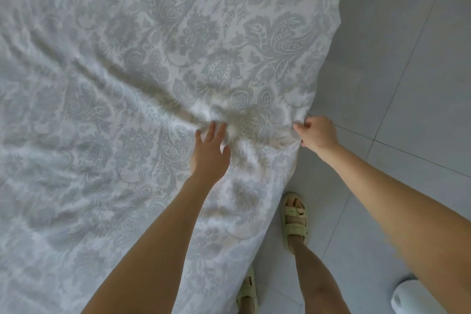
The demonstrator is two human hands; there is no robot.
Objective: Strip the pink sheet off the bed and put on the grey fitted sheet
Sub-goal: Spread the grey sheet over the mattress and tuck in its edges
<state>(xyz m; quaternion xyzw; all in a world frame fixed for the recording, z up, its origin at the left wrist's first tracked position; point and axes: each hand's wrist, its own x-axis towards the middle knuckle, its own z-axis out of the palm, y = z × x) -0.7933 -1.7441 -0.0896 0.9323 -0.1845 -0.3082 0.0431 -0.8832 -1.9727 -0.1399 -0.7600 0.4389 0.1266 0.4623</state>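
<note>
Grey-patterned sheet (127,71) under flat left hand (210,150), edge seemingly pinched in right hand (317,132).

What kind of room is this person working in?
Probably a bedroom at home: a grey patterned bedsheet spread wide and gripped by the right hand, a grey tiled floor beside it, and the person's pale green sandals.

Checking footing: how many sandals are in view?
2. One pale green buckled sandal on the grey floor tiles beside the bed; the other nearer the camera, partly hidden.
</note>
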